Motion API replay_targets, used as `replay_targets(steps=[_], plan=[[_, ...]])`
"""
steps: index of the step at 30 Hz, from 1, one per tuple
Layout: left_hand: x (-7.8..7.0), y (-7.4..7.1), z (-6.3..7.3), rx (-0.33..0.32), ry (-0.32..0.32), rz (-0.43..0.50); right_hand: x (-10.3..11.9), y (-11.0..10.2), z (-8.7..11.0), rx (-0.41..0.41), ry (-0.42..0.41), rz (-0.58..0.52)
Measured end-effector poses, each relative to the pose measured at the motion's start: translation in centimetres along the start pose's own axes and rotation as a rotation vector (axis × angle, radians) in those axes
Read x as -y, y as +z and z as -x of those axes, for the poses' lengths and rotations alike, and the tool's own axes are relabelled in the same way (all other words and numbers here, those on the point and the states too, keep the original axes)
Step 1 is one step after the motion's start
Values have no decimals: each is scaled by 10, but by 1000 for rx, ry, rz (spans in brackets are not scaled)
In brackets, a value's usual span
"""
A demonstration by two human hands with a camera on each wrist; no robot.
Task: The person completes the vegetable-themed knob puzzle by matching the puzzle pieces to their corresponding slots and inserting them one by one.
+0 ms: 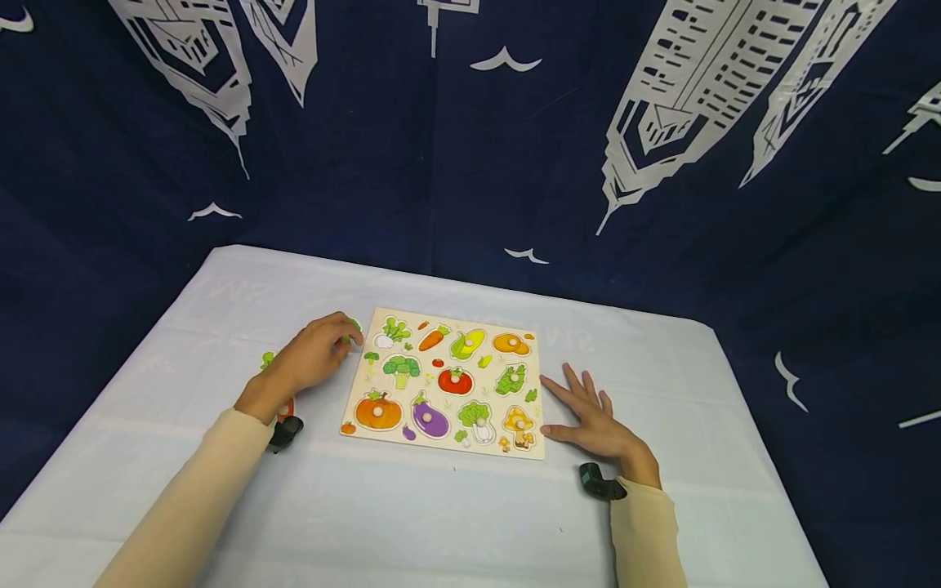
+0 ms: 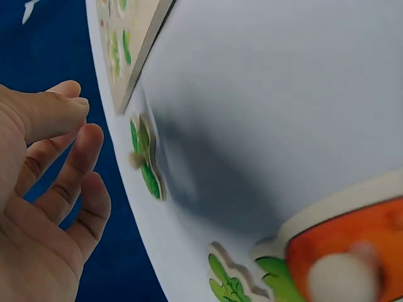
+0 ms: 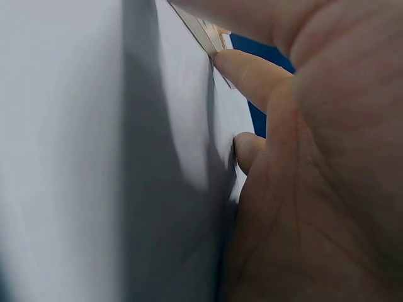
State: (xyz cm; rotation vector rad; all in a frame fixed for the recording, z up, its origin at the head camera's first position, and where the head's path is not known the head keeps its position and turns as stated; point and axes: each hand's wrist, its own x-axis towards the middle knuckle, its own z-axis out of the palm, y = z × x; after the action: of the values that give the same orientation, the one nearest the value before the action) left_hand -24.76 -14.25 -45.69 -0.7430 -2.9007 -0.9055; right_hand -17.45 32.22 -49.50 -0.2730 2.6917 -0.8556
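Note:
A wooden vegetable puzzle board [image 1: 371,377] lies on the table, with knobbed pictures such as a tomato [image 1: 456,380] and an eggplant [image 1: 430,419]. My left hand [image 1: 312,355] hovers beside its left edge, holding nothing. In the left wrist view its fingers [image 2: 88,151] are loosely bent, apart from a green knobbed puzzle piece [image 2: 151,179] on the cloth. My right hand [image 1: 599,425] is spread flat at the board's right side, its thumb and index fingertip touching the edge. The right wrist view shows a fingertip [image 3: 236,66] against that edge.
Left of the board, partly hidden under my left arm, lie an orange knobbed puzzle piece [image 2: 340,239] and a leafy green one [image 2: 227,277]. A white cloth [image 1: 412,523] covers the table. Behind hangs a dark blue curtain [image 1: 441,163] with white prints.

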Motion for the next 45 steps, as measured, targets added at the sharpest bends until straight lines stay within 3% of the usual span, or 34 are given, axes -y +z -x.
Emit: replay_targets(steps=[11,19,29,45], plan=[[18,-11,-21,59,-157,-17,0,1,1,11,18,0],[26,-5,-25,89,-199,-9,-1,1,-1,12,25,-3],[29,-2,-27,76,-243,-1,0,1,-1,7,30,-6],[25,4,-28,46,-253,-28,-1,0,2,12,25,-3]])
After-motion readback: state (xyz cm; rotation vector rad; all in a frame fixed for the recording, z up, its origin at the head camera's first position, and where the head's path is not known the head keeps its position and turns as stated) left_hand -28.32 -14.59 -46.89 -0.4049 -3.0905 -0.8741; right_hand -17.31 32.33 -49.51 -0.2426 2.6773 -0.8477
